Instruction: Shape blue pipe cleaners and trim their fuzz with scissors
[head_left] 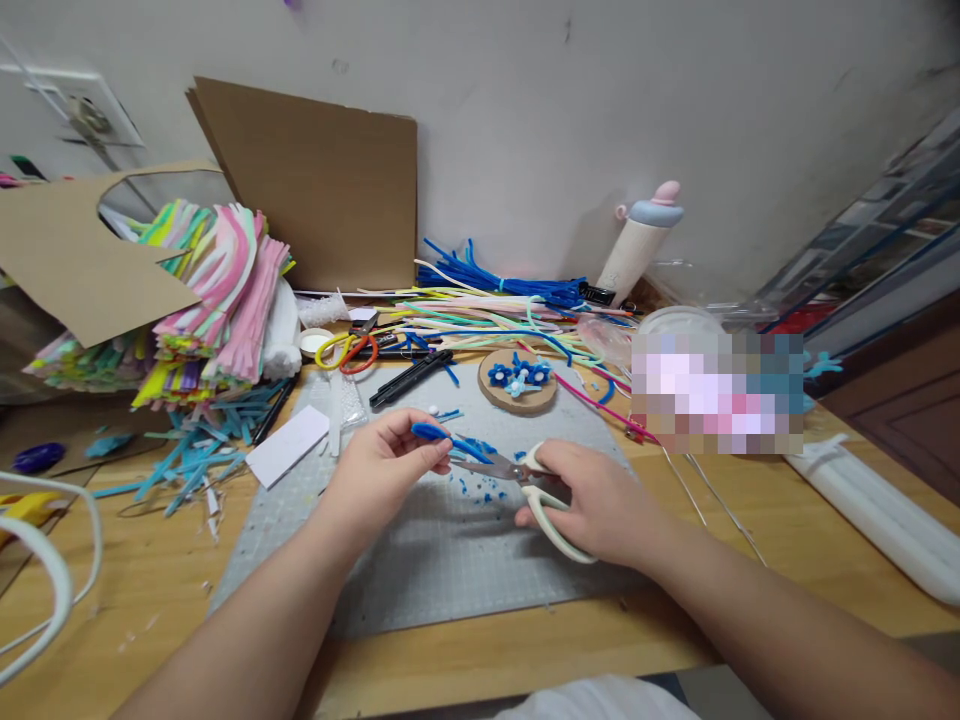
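My left hand (394,460) is closed, pinching a bent blue pipe cleaner (429,432) between thumb and fingers. In my right hand (592,500) are scissors with cream handles (556,530), their blades parted and pointing left at the pipe cleaner. Whether the blades touch it, I cannot tell. Blue fuzz clippings (480,490) lie scattered beneath on the grey cutting mat (442,580). Beyond the hands, several blue pipe-cleaner flowers and a light blue one (517,385) rest on a round cardboard disc (517,402).
Behind the mat lie loose coloured pipe cleaners (480,315), a blue bundle (510,285), orange-and-yellow scissors (349,352) and a black cutter (411,378). Pastel bundles (217,290) stand left, a bottle (634,250) at the back. A white cable (64,570) loops at the left edge.
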